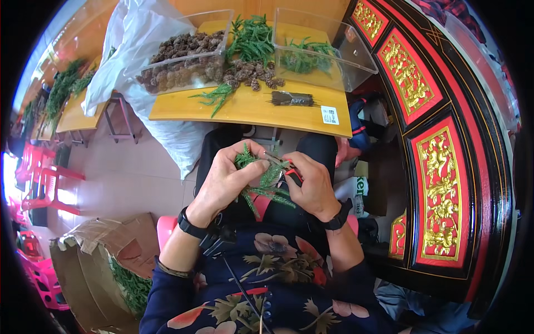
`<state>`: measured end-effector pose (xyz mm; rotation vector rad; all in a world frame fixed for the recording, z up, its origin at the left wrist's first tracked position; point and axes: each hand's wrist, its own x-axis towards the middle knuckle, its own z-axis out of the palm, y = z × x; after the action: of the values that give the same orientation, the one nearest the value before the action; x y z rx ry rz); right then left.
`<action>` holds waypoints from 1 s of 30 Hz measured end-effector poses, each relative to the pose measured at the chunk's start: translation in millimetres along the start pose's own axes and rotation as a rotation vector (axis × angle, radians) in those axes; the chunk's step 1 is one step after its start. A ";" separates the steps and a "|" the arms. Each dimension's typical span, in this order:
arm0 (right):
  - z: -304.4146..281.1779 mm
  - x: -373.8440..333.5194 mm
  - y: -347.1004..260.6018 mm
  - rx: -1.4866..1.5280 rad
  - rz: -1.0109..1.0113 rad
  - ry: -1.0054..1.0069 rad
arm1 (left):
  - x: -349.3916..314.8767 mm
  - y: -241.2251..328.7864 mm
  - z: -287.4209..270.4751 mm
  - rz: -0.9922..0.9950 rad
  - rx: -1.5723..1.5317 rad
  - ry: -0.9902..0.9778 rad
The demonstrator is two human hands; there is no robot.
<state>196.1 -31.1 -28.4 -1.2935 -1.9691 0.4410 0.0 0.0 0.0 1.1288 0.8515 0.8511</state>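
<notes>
Just below the bench's near edge, over the person's lap, a green sprig (270, 173) sits between the two hands. Its fronds fan downward, the longest running toward four o'clock, another toward six. The left hand (229, 173), at the sprig's nine o'clock, is the nearer: thumb and fingers pinch it. At three o'clock the right hand (312, 182) is closed around a red-and-black handled tool (295, 176), whose long axis slants toward ten o'clock, crossing the sprig's fall. The tip meets the upper greenery close to the left fingertips; whether it grips anything I cannot tell.

Toward twelve o'clock from the hands lies the yellow bench (239, 113). A dark bundle of thin strands (292, 99) rests on it just past twelve, with loose cones (253, 74) just short of twelve. A cone-filled clear tub (213, 53) stands at eleven, another clear tub (356, 64) at one. Farther out, a cardboard box (89, 273) sits at eight.
</notes>
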 end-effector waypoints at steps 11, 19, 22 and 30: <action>-5.5 3.3 12.5 0.019 -0.001 -0.014 | 10.0 -3.4 7.0 0.087 0.105 0.014; -12.9 13.3 -11.9 0.037 -0.050 -0.021 | -1.9 13.8 -2.7 -0.041 -0.124 -0.043; -17.4 10.7 -24.3 0.016 -0.077 -0.022 | -8.6 23.1 -7.4 -0.124 -0.191 -0.108; -31.1 8.2 -51.7 0.013 -0.060 0.061 | -23.2 42.9 -8.2 -0.009 -0.171 -0.216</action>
<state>183.5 -49.6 28.2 -1.2218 -1.9460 0.3801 -22.9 -8.6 43.0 1.0440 0.5940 0.7641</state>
